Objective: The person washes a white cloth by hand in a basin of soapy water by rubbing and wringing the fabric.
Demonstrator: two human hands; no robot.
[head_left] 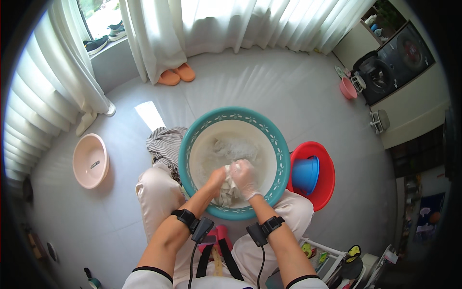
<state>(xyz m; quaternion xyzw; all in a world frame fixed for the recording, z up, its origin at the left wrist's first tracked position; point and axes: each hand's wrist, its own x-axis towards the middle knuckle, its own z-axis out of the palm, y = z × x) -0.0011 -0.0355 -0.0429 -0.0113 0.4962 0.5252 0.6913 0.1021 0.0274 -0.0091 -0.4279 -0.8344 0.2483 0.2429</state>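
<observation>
A teal basin (190,144) with a white inside sits on the floor between my knees, holding soapy water. Both my hands are inside it near its front rim. My left hand (215,180) and my right hand (244,177), in a thin clear glove, are closed together on a wet pale grey cloth (227,193) and press it between them. Part of the cloth hangs over the basin's near side. A black band with a cable sits on each wrist.
A striped garment (166,144) lies at the basin's left. A red basin (323,185) with a blue scoop (306,173) stands to the right, a pink basin (89,160) far left. Orange slippers (177,74) sit by the white curtains; a washing machine (402,60) stands at back right.
</observation>
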